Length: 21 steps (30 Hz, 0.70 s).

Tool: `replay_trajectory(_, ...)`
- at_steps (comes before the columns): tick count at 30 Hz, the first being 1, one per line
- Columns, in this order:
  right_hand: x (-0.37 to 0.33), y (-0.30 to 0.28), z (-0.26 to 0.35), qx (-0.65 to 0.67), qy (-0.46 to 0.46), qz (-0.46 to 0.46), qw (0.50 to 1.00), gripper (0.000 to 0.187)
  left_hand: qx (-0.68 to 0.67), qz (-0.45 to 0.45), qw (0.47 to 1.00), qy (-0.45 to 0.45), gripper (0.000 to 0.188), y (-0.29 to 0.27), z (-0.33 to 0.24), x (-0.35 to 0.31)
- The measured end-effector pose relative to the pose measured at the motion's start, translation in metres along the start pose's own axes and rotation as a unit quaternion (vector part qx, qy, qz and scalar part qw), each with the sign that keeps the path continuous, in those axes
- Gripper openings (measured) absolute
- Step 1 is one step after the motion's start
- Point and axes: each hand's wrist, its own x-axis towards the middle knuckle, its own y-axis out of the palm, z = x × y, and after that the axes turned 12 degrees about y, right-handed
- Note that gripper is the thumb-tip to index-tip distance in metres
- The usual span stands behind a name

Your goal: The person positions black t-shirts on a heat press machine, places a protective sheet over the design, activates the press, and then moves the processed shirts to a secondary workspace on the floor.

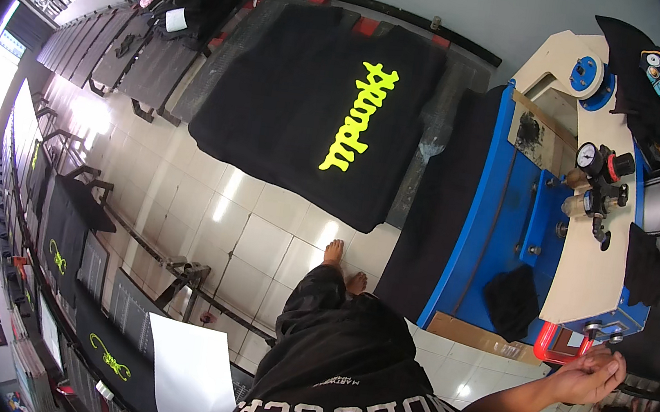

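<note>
At the lower right, my right hand (pixel 593 377) is raised beside the red handle (pixel 550 347) of a blue and cream press machine (pixel 455 258). Its fingers are curled in; whether they grip anything is hidden, and I cannot tell if they touch the handle. My left hand does not show. A white sheet (pixel 190 374) stands out at the lower left, beside my black top, its bottom corner near a dark shape. Ahead of me a black garment (pixel 277 101) with neon yellow lettering (pixel 357 119) lies flat over a dark board.
A pressure gauge (pixel 590 158) and a black cloth (pixel 513 301) are on the press. Black garments (pixel 110 356) with yellow prints lie on boards at left. More dark boards (pixel 103 42) line the far left, with a black bundle (pixel 189 12) on them. Tiled floor (pixel 259 243) runs between.
</note>
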Motion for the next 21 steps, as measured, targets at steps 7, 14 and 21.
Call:
replay_trajectory(7,-0.019,-0.02,-0.008,-0.149,0.102,-0.069,0.981,0.02,0.168,-0.112,0.975,-0.094,0.048,-0.044,-0.07,0.038)
replay_trajectory(14,-0.036,-0.033,-0.065,-0.223,0.069,-0.096,0.968,0.031,0.332,-0.221,0.674,0.621,0.059,0.177,-0.232,0.158)
replay_trajectory(21,-0.037,-0.032,-0.054,-0.254,0.143,-0.05,0.955,0.038,0.031,0.311,0.475,0.823,0.059,0.442,-0.409,-0.172)
